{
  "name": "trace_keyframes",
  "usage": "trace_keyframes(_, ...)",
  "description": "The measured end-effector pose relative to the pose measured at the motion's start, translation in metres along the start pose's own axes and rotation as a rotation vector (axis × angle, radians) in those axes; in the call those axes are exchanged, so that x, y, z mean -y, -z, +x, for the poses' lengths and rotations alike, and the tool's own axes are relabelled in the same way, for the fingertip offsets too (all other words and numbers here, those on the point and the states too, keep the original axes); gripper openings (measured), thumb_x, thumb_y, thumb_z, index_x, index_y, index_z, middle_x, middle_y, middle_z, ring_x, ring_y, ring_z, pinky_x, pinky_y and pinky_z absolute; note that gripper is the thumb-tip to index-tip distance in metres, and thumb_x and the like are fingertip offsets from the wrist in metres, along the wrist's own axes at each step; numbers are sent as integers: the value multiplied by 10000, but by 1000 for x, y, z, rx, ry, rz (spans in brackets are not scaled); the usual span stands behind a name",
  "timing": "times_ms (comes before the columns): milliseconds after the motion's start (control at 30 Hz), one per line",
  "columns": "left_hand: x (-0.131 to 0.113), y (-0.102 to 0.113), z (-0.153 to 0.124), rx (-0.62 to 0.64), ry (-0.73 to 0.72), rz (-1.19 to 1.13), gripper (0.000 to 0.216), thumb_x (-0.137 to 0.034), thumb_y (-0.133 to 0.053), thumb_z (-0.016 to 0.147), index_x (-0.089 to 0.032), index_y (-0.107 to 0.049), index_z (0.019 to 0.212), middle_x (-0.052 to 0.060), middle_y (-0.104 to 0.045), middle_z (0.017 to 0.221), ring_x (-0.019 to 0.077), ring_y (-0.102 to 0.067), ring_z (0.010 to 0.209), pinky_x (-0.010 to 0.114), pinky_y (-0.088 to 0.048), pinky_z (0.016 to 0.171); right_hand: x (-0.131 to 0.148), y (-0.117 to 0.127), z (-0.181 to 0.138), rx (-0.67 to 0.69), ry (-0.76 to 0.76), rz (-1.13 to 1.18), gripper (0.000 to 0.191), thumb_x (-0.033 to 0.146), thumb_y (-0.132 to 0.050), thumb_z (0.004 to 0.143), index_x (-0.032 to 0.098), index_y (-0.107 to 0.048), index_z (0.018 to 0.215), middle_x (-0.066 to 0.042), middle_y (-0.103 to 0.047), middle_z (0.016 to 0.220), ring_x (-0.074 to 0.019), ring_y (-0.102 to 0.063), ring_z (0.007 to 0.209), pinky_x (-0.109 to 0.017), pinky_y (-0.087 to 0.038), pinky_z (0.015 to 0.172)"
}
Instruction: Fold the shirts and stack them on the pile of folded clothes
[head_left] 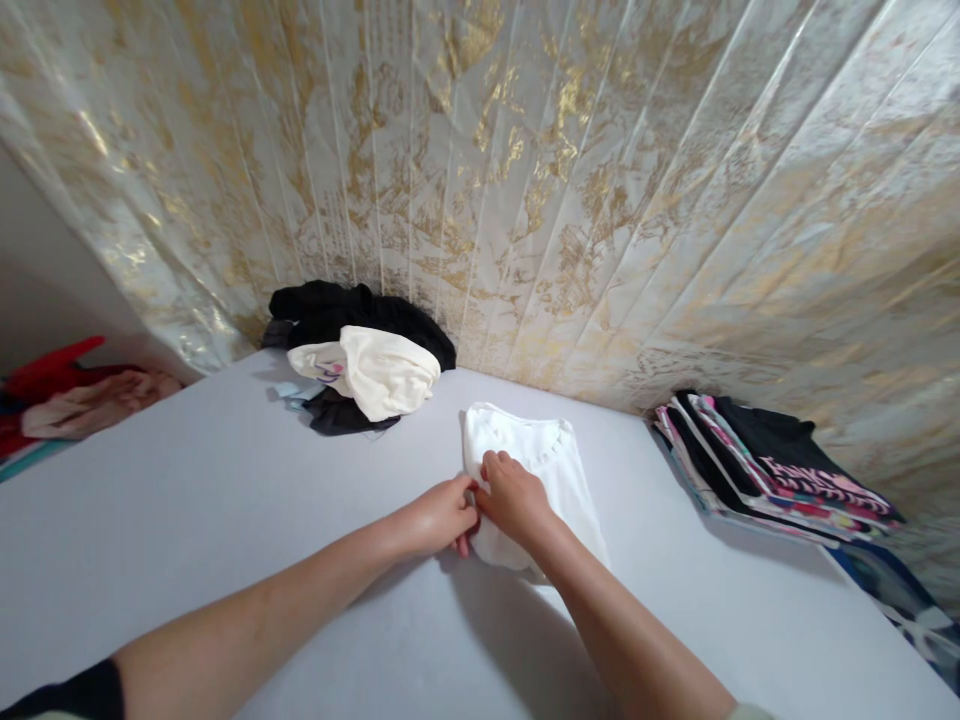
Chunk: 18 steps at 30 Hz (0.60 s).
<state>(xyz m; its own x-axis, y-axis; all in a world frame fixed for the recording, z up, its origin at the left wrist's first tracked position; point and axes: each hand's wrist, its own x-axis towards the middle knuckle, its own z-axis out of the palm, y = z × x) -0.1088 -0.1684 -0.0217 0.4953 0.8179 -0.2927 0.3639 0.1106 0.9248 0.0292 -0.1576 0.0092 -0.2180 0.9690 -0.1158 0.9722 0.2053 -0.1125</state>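
A white top (pixel 564 480) lies folded into a narrow shape on the pale table, its gathered neckline toward the curtain. At its left edge, my left hand (pixel 448 515) has its fingers closed on the fabric. My right hand (pixel 514 492) reaches across the top from the right, fingers curled on the cloth at the same left edge. The two hands touch or nearly touch there. Both sets of fingertips are partly hidden.
A loose heap of black clothes (pixel 375 308) with a cream garment (pixel 386 370) lies at the back left. Folded clothes (pixel 780 465) are stacked at the right. Red and pink clothes (pixel 90 395) sit past the left edge. A gold-patterned curtain (pixel 517 180) hangs behind the table (pixel 337 640).
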Motion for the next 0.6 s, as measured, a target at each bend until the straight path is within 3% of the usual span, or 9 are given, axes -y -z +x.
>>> trace_keyframes(67, -4, -4, -3, 58, 1, 18, 260, -272, -448, 810, -150, -540, 1020, -17, -617, 611, 110, -518, 424, 207, -360, 423, -13, 1, -10, 17, 87, -47, 187, 159, -507, 835, 194, -552, 1012, -83, -590, 1046, -208, -553, 925, -287, -341, 680)
trace_keyframes(133, -7, -1, -4, 0, -10, 124, 239, -321, -422, 840, -163, -583, 918, -13, -610, 621, 99, -475, 405, 209, -334, 408, -27, 2, -21, 41, 182, -77, 210, 93, -484, 824, 209, -572, 975, -63, -586, 1015, -189, -532, 910, -281, -320, 694)
trace_keyframes(200, -8, 6, -2, -190, -92, 262, 230, -317, -409, 860, -180, -591, 825, -15, -594, 630, 109, -491, 455, 224, -361, 455, -43, 2, -34, 60, 245, -81, 227, 47, -471, 809, 216, -587, 907, -48, -583, 982, -176, -511, 906, -276, -304, 705)
trace_keyframes(300, -4, 18, 3, -501, -299, 459, 165, -229, -430, 857, -191, -590, 847, 18, -623, 804, 155, -587, 713, 267, -444, 660, -70, 0, -55, 80, 269, -56, 186, 42, -492, 805, 199, -586, 774, -38, -580, 953, -166, -500, 900, -274, -299, 733)
trace_keyframes(367, 1, 21, 6, -588, -347, 552, 173, -159, -435, 842, -187, -593, 910, 49, -618, 946, 177, -594, 867, 289, -449, 772, -90, -2, -69, 70, 243, -38, 178, 53, -507, 811, 188, -578, 719, -31, -586, 929, -161, -500, 878, -276, -301, 752)
trace_keyframes(500, 10, 12, 9, -466, -327, 634, 239, -73, -433, 817, -177, -601, 952, 67, -612, 981, 187, -587, 931, 302, -450, 838, -127, 4, -92, 60, 87, -79, 203, 53, -492, 813, 179, -586, 684, -40, -596, 847, -171, -511, 830, -289, -305, 749)
trace_keyframes(600, 12, 1, 9, -353, -375, 655, 265, -46, -430, 803, -179, -621, 930, 59, -626, 959, 193, -576, 946, 315, -443, 859, -132, 16, -103, 48, -36, -137, 216, 36, -452, 807, 176, -591, 719, -54, -601, 824, -184, -530, 815, -299, -310, 727)
